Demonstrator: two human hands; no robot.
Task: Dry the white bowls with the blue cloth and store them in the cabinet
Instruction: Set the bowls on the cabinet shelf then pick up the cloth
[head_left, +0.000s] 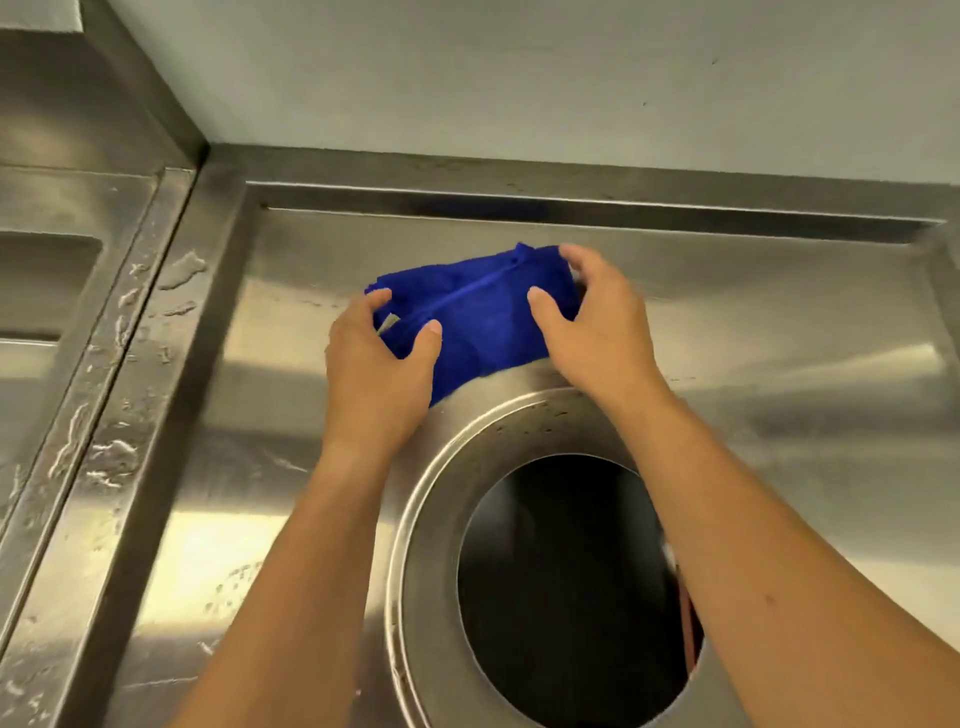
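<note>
The blue cloth (480, 317) lies folded on the steel counter (753, 332), just behind a round opening. My left hand (376, 371) grips the cloth's left edge, thumb on top and fingers curled over the far side. My right hand (592, 325) holds the cloth's right edge the same way. A small grey tag shows near my left thumb. No white bowl and no cabinet are in view.
A large round hole with a raised steel rim (415, 525) opens in the counter right below my hands. To the left, a wet steel ridge (130, 374) separates a sink basin (36, 291). A pale wall (519, 78) runs behind the counter.
</note>
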